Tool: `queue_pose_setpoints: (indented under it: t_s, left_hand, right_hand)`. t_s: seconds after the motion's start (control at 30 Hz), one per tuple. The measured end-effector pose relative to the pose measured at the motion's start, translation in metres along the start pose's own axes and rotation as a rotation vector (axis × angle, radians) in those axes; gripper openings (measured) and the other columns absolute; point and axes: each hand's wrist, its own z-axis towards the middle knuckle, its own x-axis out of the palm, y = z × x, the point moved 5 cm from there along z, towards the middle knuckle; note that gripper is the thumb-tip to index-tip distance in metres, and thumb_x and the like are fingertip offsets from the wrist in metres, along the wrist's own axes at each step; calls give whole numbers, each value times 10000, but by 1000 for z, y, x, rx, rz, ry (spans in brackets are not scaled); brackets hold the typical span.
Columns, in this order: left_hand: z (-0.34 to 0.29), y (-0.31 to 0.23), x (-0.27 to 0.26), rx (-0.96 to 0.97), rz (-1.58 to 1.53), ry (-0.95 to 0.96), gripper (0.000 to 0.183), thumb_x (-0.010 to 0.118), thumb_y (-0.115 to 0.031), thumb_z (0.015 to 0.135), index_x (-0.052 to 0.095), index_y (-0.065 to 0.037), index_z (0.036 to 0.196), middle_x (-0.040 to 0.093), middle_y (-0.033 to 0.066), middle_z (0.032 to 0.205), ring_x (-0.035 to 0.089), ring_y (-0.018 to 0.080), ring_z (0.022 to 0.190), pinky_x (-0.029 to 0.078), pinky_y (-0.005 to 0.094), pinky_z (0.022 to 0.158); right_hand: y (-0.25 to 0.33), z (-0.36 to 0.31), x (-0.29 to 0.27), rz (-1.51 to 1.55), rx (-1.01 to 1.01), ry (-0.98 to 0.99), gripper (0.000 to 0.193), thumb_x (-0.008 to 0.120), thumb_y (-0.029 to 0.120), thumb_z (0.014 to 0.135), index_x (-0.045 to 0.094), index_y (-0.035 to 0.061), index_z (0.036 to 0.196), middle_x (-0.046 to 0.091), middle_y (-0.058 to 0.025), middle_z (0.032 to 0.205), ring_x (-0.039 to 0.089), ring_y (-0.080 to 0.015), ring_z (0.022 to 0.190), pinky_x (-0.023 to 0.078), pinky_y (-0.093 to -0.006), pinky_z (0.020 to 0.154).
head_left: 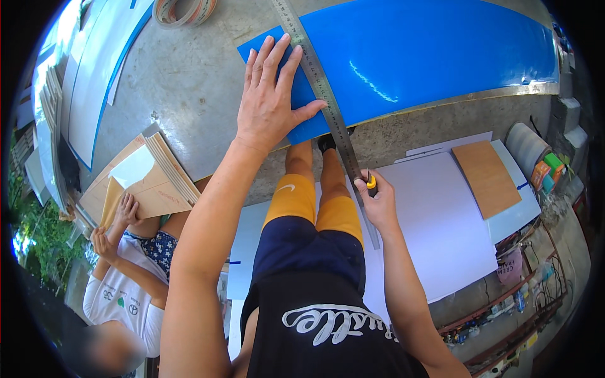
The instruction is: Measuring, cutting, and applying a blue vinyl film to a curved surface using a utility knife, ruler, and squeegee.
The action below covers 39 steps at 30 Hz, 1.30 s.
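A glossy blue sheet lies on the grey table, its near edge at the table's front edge. Across its left part runs a long metal ruler, whose near end juts out past the table toward me. My left hand is spread flat, fingers on the blue strip left of the ruler and thumb touching the ruler. My right hand is closed round a yellow and black utility knife, beside the overhanging part of the ruler. Its fingers partly hide the knife.
On the left, another person's hands hold a stack of brown boards. A tape roll lies at the far left of the table, near white, blue-edged sheets. Low on the right are a large white sheet and a brown board.
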Motion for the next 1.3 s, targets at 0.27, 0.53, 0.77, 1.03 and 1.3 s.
queue_pose_setpoints:
  t_s: [0.27, 0.53, 0.77, 1.03, 1.3]
  left_hand:
    - [0, 0, 1, 1, -2, -6, 922, 790, -570, 746, 471, -90, 1465, 386, 131, 1552, 304, 363, 1480, 229, 528, 1236]
    - [2, -3, -2, -8, -68, 0, 901, 804, -512, 768, 450, -75, 1471, 372, 140, 1563, 280, 373, 1490, 201, 557, 1233]
    - [2, -5, -5, -35, -61, 55, 888, 811, -482, 772, 450, -51, 1459, 344, 168, 1558, 261, 398, 1490, 200, 566, 1233]
    - [7, -14, -5, -93, -26, 123, 888, 832, -429, 761, 449, -11, 1444, 317, 178, 1564, 241, 406, 1497, 200, 572, 1233]
    - [9, -16, -7, -129, -63, 136, 869, 842, -355, 745, 459, -6, 1443, 318, 183, 1559, 244, 408, 1497, 202, 591, 1224]
  right_hand:
    - [3, -1, -1, -10, 29, -4, 242, 712, 151, 940, 660, -39, 1081, 704, -144, 946, 667, -244, 882, 508, -330, 849]
    - [7, -1, -3, -43, -24, -17, 262, 693, 172, 959, 649, -18, 1134, 693, -136, 970, 658, -239, 905, 508, -339, 855]
    - [79, 3, -21, -126, 22, -95, 421, 692, 174, 949, 542, 21, 1312, 643, -138, 1009, 656, -278, 898, 511, -373, 827]
    - [165, 65, 7, -345, -410, -112, 507, 566, 28, 950, 392, -7, 1424, 579, -224, 1207, 632, -429, 1025, 515, -478, 888]
    - [189, 94, 23, -392, -463, -131, 554, 550, 33, 958, 391, 50, 1489, 552, -231, 1276, 624, -447, 1079, 533, -514, 898]
